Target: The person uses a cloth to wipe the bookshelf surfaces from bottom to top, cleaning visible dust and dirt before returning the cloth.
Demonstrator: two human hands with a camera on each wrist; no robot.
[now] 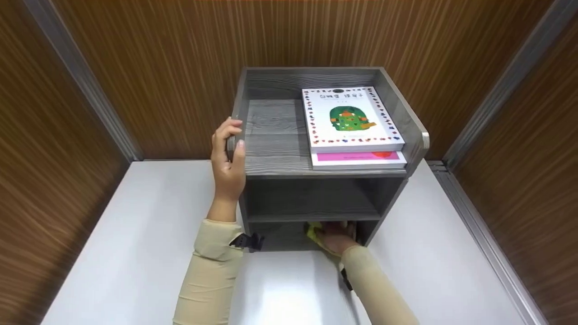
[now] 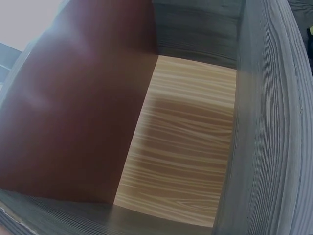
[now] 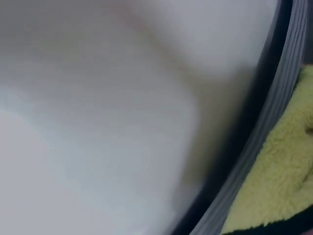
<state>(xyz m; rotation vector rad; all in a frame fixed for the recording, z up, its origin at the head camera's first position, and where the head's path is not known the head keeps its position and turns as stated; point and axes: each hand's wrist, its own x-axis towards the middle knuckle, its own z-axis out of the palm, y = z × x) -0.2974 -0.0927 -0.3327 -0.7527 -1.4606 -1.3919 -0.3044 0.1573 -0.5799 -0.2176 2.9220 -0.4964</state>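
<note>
Left hand (image 1: 228, 158): at the front of the left side panel (image 1: 240, 97) of the grey shelf unit (image 1: 325, 175); grips the panel with fingers bent over its rim and with thumb on the near side of the panel's front end. Right hand (image 1: 336, 237): reaches into the bottom compartment, toward its right side, and bears on the yellow cloth (image 1: 314, 231). Cannot tell how far the fingers of that hand are bent, owing to shadow and to the shelf above.

Yellow cloth: lies inside the bottom compartment, under and left of the right hand; in the right wrist view, shows a fluffy surface and a dark edge, beside a grey board edge.

Shelf unit: stands on a white table (image 1: 174, 203), before a wood-grain wall (image 1: 289, 34). In the top tray (image 1: 273, 151), along the right side: a white book (image 1: 354, 118) with a green picture, resting on a second book (image 1: 359, 157) with a pink cover strip. Seen on each wrist: a dark strap (image 1: 246, 241). In the left wrist view: a red-brown surface (image 2: 83, 107) beside a pale striped panel (image 2: 183, 142), between grey walls.
</note>
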